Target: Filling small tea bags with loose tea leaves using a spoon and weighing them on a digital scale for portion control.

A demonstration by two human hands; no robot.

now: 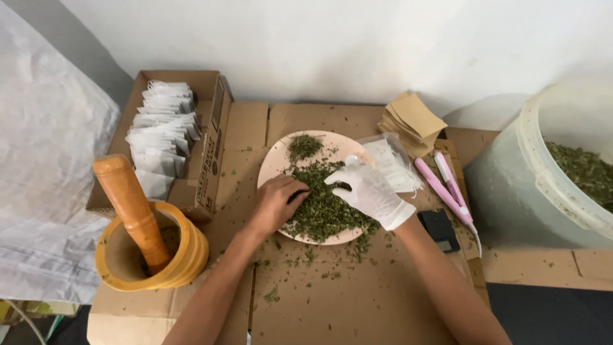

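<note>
Flattened brown cardboard (357,300) covers the work surface, set against a plain white wall; whether a bench lies under it cannot be told. Far left: white woven sacking (45,166). Next, a yellow mortar (185,255) with a wooden pestle (131,207) leaning in it, handle tilted up-left. Behind it, an open cardboard box (214,137) holding rows of small white sachets (159,128). Centre: a pale pink plate (274,167) carrying a heap of dried green leaf fragments (322,214), with a smaller clump near the far rim and crumbs scattered on the cardboard around the near rim. Left hand (274,204), bare, rests on the plate's left edge, fingers curled into the heap, loosely closed on leaf. Right hand (367,191), in a white glove, lies over the heap's right side, fingers bent, pinching at the leaf; a small white item shows at its fingertips, identity unclear. Judgement: the leaf is very light, dry, brittle and loose, so it will spill and crumble; best taken in small pinches or scooped. Right of the plate: a clear bag of white sachets (393,163), a stack of tan paper envelopes (415,121), a pink two-armed tool (447,188), a small black device (439,230). Far right: a translucent white bucket (549,166) holding more dried leaf (584,172).
</note>
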